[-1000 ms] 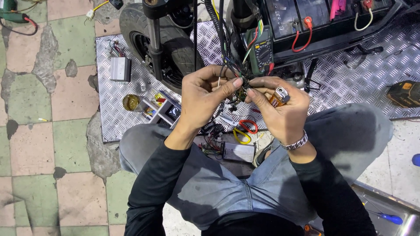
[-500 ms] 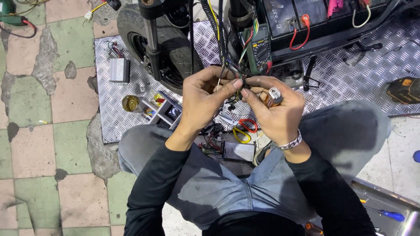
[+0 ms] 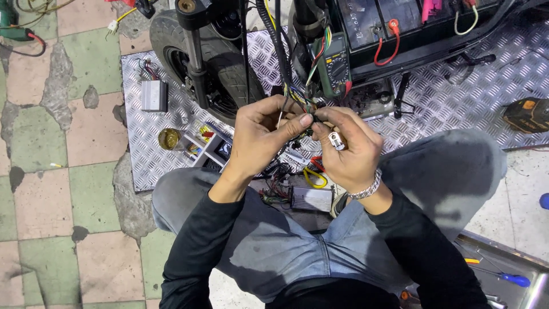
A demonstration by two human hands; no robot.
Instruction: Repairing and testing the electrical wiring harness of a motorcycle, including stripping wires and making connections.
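Black sleeves and grey-blue trousers fill the lower centre of the frame, seen from above. Just beyond the knees, a small silver controller box (image 3: 311, 198) lies on the floor, with loose red and yellow wires (image 3: 311, 174) beside it. At mid-frame, the left hand (image 3: 260, 137) is raised with thumb and forefinger pinched on a thin wire bundle (image 3: 303, 106) that hangs down from the scooter. The right hand (image 3: 349, 146) is met with it fingertip to fingertip; its fingers are curled around a lighter (image 3: 336, 140), whose metal top shows against the palm, and its fingertips are closed on the same wires. A metal bracelet (image 3: 366, 187) is worn on the right wrist. Left of the hands, a parts tray (image 3: 209, 146) with small coloured bits and a round brass-coloured tin (image 3: 170, 138) are set on a checker-plate sheet (image 3: 446, 103). Further left, another silver box (image 3: 153, 95) rests on the sheet. At upper centre, a black scooter tyre (image 3: 220, 63) and fork are seen, with a green multimeter (image 3: 333, 66) hung just right of the wires. Batteries (image 3: 389, 20) with red leads sit at the top right. A black-and-orange power tool (image 3: 526, 114) lies at the right edge. A blue-handled screwdriver (image 3: 512, 278) is seen in the lower right corner.
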